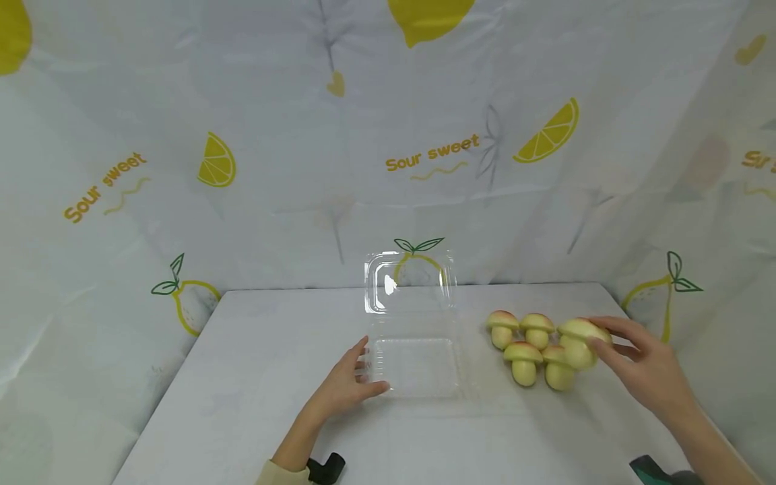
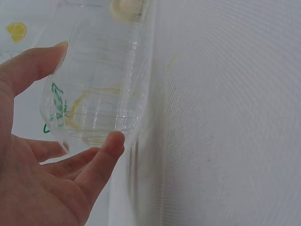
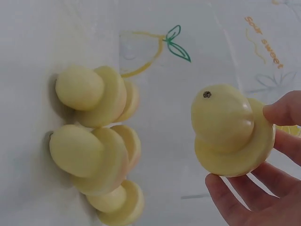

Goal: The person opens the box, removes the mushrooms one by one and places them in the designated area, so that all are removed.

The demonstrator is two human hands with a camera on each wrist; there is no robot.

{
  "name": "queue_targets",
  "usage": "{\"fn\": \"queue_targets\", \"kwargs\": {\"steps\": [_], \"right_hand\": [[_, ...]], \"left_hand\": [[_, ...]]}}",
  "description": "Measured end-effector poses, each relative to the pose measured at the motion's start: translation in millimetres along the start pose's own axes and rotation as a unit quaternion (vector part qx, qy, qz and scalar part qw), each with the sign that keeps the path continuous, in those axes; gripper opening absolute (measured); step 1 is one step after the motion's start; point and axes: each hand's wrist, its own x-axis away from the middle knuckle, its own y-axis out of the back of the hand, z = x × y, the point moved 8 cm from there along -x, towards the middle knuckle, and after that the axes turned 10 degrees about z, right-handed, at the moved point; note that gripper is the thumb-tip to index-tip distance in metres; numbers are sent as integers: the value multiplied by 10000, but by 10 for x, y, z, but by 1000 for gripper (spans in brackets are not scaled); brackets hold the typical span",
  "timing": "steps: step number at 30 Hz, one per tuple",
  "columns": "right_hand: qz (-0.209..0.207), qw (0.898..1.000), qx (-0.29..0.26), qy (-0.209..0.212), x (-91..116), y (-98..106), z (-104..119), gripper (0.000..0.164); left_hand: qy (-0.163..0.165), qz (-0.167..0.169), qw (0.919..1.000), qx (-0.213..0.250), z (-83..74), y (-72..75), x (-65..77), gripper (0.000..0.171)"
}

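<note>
A toy mushroom (image 3: 223,122), pale yellow-green with a reddish flush on its cap, is raised above the table. My right hand (image 1: 645,360) pinches it by the cap between thumb and fingers, its stem pointing away from the palm in the right wrist view. Several similar toy mushrooms (image 1: 523,364) stand grouped on the table just left of it. A clear plastic clamshell box (image 1: 415,369) lies with its lid (image 1: 409,286) tipped up at the back. At the left side of the box, my left hand (image 1: 348,380) holds its edge, thumb at the near corner and fingers along the side.
The white table (image 1: 261,377) ends at the back against a hanging sheet (image 1: 273,148) printed with lemons and lettering. More of this sheet hangs at both sides. The mushroom group stands to the right of the box.
</note>
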Motion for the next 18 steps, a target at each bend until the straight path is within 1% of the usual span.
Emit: {"fn": "queue_targets", "kwargs": {"steps": [3,7,12,18], "right_hand": [[-64,9999,66,-62,26,37,-54,34],[-93,9995,134,-273,59,54,-148,34],[-53,9977,205,-643,98,61,-316,35],[-67,9960,315,-835,133,75,-515,39]], "left_hand": [[32,-5,10000,24,2,-7,-3,105],[39,-24,10000,4,-7,-3,1,105],[43,-5,10000,25,-15,-3,1,104],[63,8,10000,60,-11,-2,-2,104]]}}
